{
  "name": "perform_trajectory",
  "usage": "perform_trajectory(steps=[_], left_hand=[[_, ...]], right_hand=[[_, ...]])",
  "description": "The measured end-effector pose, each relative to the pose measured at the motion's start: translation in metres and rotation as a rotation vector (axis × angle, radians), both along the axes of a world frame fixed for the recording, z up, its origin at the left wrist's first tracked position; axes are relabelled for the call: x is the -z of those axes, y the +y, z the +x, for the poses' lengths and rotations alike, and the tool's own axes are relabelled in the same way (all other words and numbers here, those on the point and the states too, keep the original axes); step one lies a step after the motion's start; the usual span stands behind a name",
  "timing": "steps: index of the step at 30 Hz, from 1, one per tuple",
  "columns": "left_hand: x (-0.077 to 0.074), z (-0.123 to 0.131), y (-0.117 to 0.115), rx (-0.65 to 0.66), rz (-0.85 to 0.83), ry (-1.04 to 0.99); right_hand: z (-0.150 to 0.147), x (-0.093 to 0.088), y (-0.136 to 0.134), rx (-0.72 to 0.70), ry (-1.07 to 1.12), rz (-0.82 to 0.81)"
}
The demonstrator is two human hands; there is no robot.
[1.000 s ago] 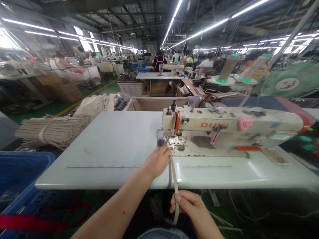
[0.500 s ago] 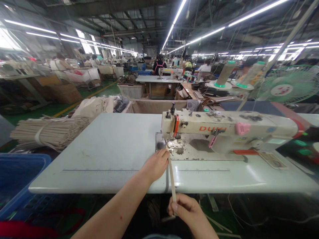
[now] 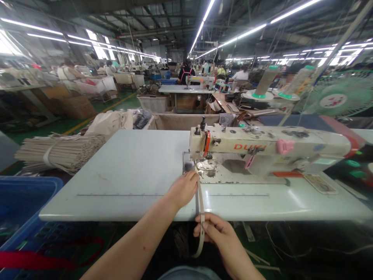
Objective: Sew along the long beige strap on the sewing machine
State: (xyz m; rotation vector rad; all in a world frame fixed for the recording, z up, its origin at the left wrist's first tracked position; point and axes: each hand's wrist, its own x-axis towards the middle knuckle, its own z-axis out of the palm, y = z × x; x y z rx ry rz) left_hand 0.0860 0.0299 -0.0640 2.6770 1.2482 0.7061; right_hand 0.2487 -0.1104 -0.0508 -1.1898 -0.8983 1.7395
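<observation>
A narrow beige fabric strip (image 3: 201, 199) runs from the needle area of the sewing machine (image 3: 268, 146) toward me and over the table's front edge. My left hand (image 3: 184, 189) is closed at the strip's far part, just in front of the presser foot, with its fingertips pressed down together there. Lower down, at the table edge, my right hand (image 3: 214, 230) pinches the same strip between thumb and fingers. The strip's tail curls below that hand. Under the machine head, the strip's far end is hidden by my left fingers.
The pale worktable (image 3: 140, 163) carries a printed ruler line along its front. A tied bundle of beige strips (image 3: 61, 151) lies at the left, above a blue plastic basket (image 3: 32, 186). Thread cones (image 3: 264, 83) and a green fan (image 3: 333, 99) stand at the right.
My right hand has moved up along the strip toward the table edge, and a longer tail now hangs below it. My left hand stays by the presser foot.
</observation>
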Motion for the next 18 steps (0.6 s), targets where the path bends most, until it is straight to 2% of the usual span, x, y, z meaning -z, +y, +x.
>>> perform_trajectory(steps=[4, 13, 18], left_hand=[[-0.003, 0.0, -0.002, -0.002, -0.004, -0.016], [-0.002, -0.001, -0.002, 0.005, -0.005, -0.032], [-0.004, -0.002, -0.003, 0.01, -0.023, -0.036]], right_hand=[[0.001, -0.008, -0.004, -0.005, -0.025, 0.013], [0.003, -0.009, -0.01, 0.02, -0.024, -0.032], [0.003, -0.012, -0.011, -0.031, 0.016, -0.083]])
